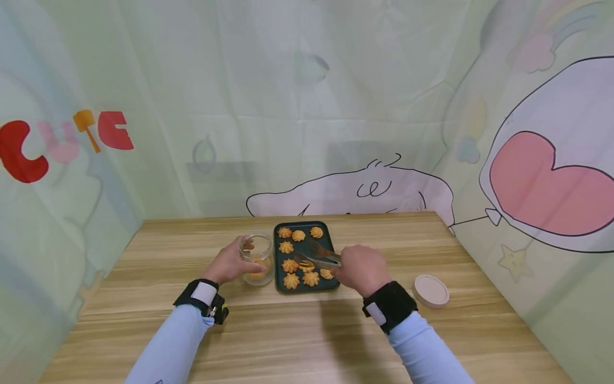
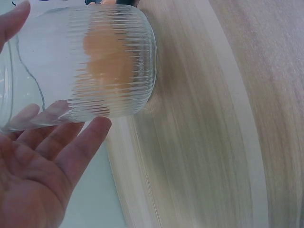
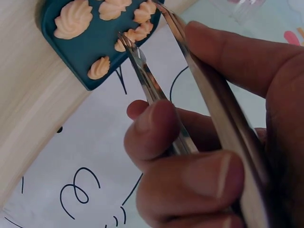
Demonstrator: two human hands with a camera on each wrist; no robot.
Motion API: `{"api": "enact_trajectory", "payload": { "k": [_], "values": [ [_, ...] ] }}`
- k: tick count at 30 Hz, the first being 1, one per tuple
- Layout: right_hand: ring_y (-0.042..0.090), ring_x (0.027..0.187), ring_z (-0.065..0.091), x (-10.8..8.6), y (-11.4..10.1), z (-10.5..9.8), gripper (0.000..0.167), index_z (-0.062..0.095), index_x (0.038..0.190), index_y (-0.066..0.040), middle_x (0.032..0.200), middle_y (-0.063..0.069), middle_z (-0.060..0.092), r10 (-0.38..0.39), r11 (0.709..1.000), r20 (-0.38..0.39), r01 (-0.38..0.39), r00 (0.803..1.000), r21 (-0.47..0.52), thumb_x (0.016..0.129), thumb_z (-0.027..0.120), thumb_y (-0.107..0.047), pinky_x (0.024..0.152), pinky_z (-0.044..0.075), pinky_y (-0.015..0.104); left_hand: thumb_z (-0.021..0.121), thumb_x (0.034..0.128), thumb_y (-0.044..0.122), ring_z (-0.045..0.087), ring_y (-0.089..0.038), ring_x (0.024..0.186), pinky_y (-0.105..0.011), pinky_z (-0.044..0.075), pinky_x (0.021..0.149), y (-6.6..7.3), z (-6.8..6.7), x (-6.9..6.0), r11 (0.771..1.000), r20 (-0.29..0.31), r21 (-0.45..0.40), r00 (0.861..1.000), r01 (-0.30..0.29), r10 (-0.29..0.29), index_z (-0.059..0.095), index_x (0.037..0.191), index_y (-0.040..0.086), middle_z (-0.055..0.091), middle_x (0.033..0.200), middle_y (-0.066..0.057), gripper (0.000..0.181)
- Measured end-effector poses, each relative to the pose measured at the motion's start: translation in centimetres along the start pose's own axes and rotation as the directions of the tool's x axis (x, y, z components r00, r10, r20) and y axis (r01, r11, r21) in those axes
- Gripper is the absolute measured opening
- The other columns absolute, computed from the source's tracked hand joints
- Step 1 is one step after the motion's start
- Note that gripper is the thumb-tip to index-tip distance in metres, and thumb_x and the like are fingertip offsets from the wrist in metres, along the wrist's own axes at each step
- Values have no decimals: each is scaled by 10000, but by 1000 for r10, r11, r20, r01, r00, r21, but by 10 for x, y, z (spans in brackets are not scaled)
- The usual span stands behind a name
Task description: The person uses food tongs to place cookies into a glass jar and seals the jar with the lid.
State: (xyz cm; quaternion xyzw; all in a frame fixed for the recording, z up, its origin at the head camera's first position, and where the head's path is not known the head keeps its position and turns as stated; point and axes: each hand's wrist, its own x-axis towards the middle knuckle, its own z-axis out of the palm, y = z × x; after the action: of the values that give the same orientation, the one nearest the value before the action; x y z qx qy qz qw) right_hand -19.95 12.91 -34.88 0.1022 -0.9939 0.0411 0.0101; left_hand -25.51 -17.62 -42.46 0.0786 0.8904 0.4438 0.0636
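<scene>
Two full grips: left hand (image 1: 230,262) holds jar (image 1: 261,252), right hand (image 1: 365,269) holds spread tongs (image 1: 330,260) among cookies (image 1: 310,279) (picking, likely); next should be a gentle squeeze.

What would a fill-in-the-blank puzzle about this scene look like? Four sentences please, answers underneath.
1. The right hand grips a pair of metal ____ over the tray of cookies.
2. In the head view, the clear jar held by the left hand is on the tray's ____ side.
3. In that same view, the round lid lies to the ____ of the tray.
4. The large coloured letters spell ____.

Missing words: tongs; left; right; CUTE.
</scene>
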Motion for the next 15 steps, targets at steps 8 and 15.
{"api": "enact_trajectory", "payload": {
  "k": [8,15],
  "values": [
    [128,466,362,2,1,10,426,559,559,-140,513,-54,376,9,1000,3,-9,1000,-19,830,774,-387,397,270,286,865,775,279,493,-431,1251,-552,431,994,-1,0,0,1000,-1,-5,1000,7,-7,428,1409,-8,507,1390,-241,822],
    [130,470,378,4,3,22,375,563,565,-127,534,-40,378,38,999,-31,-39,999,-34,833,764,-295,387,304,287,871,766,304,489,-424,1262,-546,424,1006,1,0,-1,1000,3,-9,1000,13,-13,429,1409,1,507,1397,-233,837]
  ]
}}
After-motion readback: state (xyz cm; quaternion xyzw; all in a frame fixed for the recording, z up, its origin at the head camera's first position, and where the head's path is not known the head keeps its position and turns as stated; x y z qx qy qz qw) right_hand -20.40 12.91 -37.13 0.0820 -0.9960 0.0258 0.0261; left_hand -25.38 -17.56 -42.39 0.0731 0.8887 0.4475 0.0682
